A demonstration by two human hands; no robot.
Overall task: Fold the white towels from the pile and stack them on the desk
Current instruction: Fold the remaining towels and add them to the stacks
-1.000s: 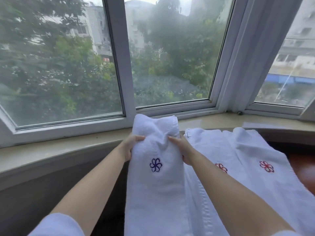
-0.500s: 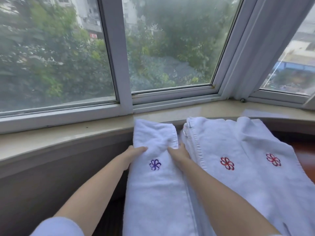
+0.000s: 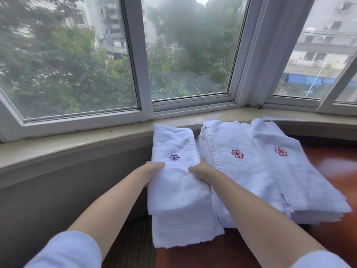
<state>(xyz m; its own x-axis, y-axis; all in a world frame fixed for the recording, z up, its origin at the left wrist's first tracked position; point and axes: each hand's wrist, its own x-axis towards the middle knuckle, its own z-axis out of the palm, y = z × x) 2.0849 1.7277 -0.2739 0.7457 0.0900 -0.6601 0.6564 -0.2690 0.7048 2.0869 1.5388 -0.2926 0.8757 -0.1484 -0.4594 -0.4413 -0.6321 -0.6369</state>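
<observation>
While you fold the towel (image 3: 174,167) at the brown desk's (image 3: 332,171) left edge, your left hand (image 3: 154,172) and right hand (image 3: 201,170) pinch its sides with curled fingers. Next, lay it flat beside the stack (image 3: 270,171). Windows (image 3: 77,64) stand behind the ledge (image 3: 77,140).

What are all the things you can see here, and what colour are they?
Towel with purple flower: one, white, held at the desk's left end.
Towel under it: one, white, on the desk.
Towel stacks with red flowers: two, white, right of the held towel.
Desk: one, reddish-brown, below the sill.
Window sill: one, beige, below the windows.
Window frames: white, behind.
Left hand: grips the towel's left edge.
Right hand: grips its right edge.
</observation>
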